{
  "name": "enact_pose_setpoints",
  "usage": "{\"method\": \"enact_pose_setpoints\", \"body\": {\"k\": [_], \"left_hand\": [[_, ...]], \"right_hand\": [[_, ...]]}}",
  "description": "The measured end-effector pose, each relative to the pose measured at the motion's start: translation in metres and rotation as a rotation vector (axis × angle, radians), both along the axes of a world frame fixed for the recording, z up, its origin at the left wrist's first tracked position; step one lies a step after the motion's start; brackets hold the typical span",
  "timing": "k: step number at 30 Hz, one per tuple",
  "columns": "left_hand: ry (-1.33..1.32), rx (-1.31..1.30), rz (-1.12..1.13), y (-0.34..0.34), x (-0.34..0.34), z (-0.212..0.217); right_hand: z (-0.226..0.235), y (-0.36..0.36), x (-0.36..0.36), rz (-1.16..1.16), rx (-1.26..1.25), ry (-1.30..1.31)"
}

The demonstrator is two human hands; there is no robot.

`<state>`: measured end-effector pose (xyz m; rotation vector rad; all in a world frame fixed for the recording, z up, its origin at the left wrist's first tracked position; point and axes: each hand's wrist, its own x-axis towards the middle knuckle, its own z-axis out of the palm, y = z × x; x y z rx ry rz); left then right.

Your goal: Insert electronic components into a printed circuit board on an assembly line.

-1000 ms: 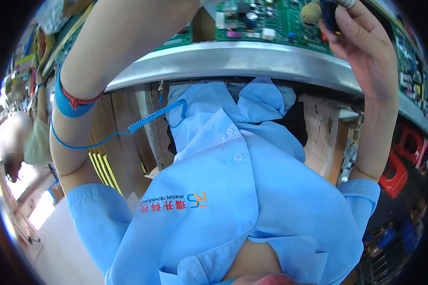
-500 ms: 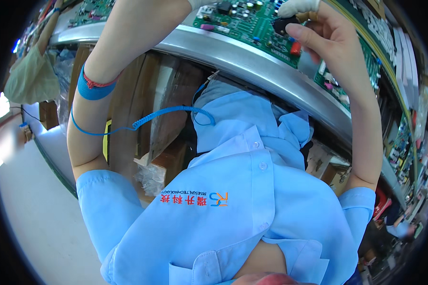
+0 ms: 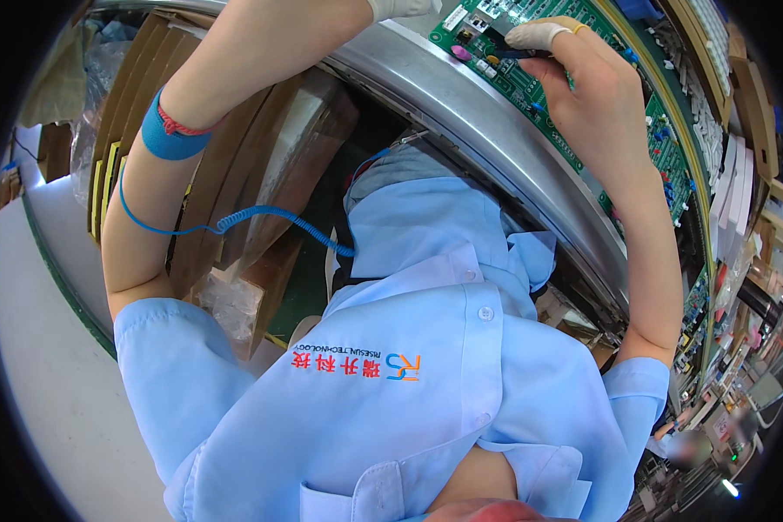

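Head view: the left hand [image 3: 404, 7] sits at the top edge, mostly cut off, so its grip cannot be told. The right hand [image 3: 583, 83] pinches a small dark part [image 3: 518, 54] over the green board [image 3: 531, 78] on the bench. The part's long axis runs roughly left-right, tip toward the left; a slipping fingertip could misseat it.

Green circuit board [image 3: 531, 83] — light blue shirt [image 3: 426, 409], blue wrist strap [image 3: 167, 137], coiled blue cord [image 3: 261, 217]
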<state>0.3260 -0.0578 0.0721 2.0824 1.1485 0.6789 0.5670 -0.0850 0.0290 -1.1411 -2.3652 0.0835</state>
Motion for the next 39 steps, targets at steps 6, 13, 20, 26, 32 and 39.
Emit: {"method": "enact_pose_setpoints", "body": {"k": [6, 13, 20, 26, 32, 39], "left_hand": [[0.027, -0.006, 0.005, 0.001, 0.0, -0.001], [0.05, -0.02, 0.013, 0.001, 0.004, -0.001], [0.05, -0.032, -0.02, 0.001, 0.011, 0.0], [0.089, -0.036, 0.002, 0.0, 0.011, 0.0], [0.027, -0.036, -0.031, -0.003, 0.017, -0.001], [-0.139, 0.141, -0.297, 0.006, 0.038, -0.015]], "right_hand": [[0.002, 0.001, -0.004, 0.032, 0.018, -0.104], [-0.023, 0.027, -0.023, 0.474, 0.392, 0.627], [0.031, 0.0, -0.018, 0.062, -0.068, -0.245], [0.031, -0.002, -0.024, 0.043, -0.078, -0.348], [0.038, 0.004, -0.023, 0.009, -0.151, -0.396], [0.064, -0.031, 0.018, -0.288, -0.314, 0.057]]}}
